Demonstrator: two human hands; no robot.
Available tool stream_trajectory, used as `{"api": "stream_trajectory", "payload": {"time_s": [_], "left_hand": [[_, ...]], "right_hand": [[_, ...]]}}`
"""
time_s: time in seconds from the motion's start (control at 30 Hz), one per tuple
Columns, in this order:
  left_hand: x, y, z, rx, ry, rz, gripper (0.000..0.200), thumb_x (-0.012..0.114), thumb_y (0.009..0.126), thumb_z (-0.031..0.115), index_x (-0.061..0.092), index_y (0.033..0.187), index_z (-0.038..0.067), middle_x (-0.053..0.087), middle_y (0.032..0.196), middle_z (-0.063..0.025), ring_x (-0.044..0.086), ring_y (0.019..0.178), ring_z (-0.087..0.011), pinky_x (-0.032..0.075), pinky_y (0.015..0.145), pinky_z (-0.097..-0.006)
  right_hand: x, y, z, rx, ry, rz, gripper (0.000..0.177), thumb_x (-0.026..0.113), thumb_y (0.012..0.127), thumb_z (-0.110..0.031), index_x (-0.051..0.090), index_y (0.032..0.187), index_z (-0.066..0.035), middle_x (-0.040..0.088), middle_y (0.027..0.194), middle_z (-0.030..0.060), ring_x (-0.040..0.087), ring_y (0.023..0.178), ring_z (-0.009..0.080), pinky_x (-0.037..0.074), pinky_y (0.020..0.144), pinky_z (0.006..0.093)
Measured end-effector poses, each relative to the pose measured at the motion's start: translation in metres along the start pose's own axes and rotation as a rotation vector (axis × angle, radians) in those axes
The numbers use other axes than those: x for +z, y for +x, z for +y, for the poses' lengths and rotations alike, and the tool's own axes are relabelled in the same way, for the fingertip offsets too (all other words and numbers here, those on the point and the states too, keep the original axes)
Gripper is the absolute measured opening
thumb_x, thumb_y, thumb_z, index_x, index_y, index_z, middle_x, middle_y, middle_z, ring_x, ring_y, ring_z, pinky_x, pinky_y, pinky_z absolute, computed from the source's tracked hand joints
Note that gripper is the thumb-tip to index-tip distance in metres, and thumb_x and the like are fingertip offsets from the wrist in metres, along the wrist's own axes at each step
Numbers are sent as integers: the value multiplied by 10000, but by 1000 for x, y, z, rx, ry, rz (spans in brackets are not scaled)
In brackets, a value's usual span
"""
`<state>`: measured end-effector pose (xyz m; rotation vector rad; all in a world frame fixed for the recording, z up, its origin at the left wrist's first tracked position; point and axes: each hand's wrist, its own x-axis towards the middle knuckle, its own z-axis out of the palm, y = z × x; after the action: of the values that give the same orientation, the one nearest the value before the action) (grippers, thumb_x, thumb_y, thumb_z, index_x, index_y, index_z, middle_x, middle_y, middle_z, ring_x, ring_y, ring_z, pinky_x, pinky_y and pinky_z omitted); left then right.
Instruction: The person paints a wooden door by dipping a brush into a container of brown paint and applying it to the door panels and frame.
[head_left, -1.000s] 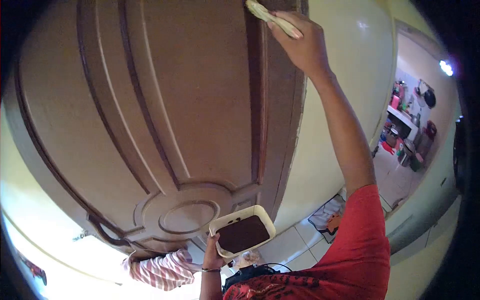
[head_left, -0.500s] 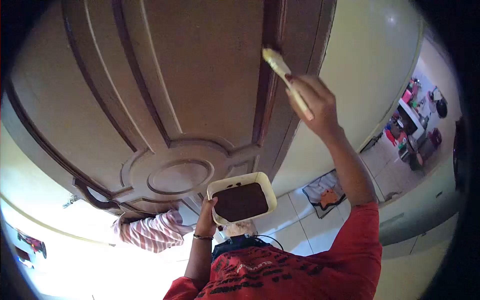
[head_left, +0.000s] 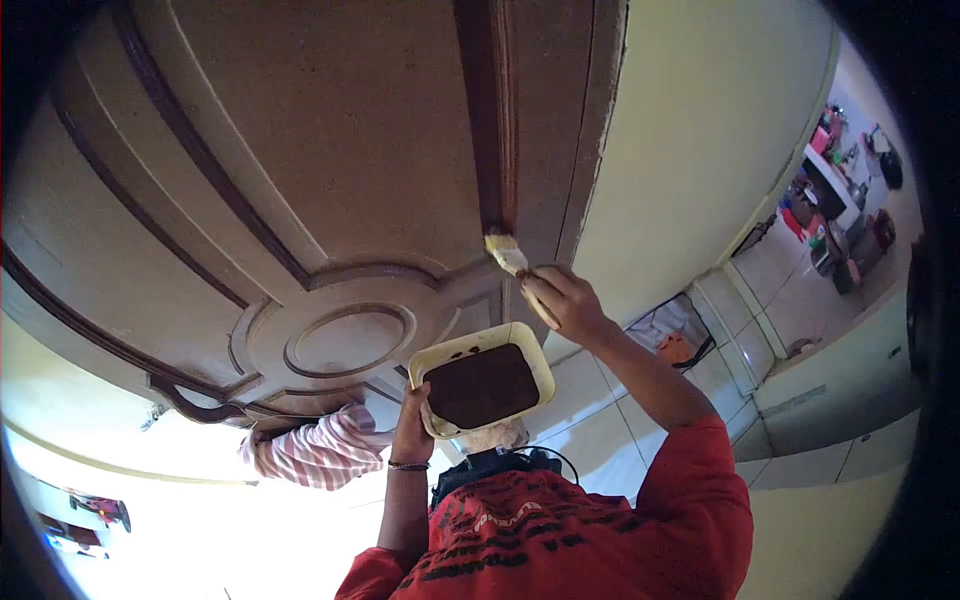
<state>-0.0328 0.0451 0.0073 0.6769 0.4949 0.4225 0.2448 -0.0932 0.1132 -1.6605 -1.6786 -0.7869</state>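
My right hand [head_left: 566, 304] is closed around the handle of a paintbrush [head_left: 508, 255]. The bristles touch the dark moulding [head_left: 496, 140] near the right side of a brown panelled wooden door [head_left: 340, 140]. My left hand [head_left: 411, 425] grips the left edge of a cream plastic tub [head_left: 540, 352], held below the brush in front of my chest. Dark brown paint [head_left: 482, 387] fills much of the tub, and a few dark smears mark its inner far wall. The left fingers under the tub are hidden.
A pale wall [head_left: 690, 130] adjoins the door's right edge. A striped cloth [head_left: 318, 448] hangs near the door handle [head_left: 190, 400]. On the tiled floor lies a cloth with an orange patch [head_left: 677, 348]. Kitchen items [head_left: 830, 245] stand at the far right.
My right hand has brought the brush down along the moulding, toward the tub. The view has shifted slightly; my left hand still holds the tub.
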Motion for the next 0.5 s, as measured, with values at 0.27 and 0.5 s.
{"api": "stream_trajectory", "payload": {"time_s": [0.27, 0.5], "left_hand": [[13, -16, -24, 78, -25, 80, 512, 558, 951, 307, 456, 1357, 12, 590, 1295, -116, 602, 1146, -244, 491, 977, -379], [21, -41, -29, 119, -35, 89, 512, 533, 955, 332, 468, 1347, 8, 591, 1290, -121, 593, 1162, -244, 479, 990, -383]], "right_hand": [[23, -39, 13, 55, 91, -180, 371, 671, 800, -100, 625, 1157, -15, 582, 1055, 101, 613, 958, 263, 565, 785, 377], [5, -24, -8, 172, 206, -123, 285, 685, 793, -86, 639, 1069, -30, 607, 964, 114, 623, 909, 302, 551, 736, 393]]}}
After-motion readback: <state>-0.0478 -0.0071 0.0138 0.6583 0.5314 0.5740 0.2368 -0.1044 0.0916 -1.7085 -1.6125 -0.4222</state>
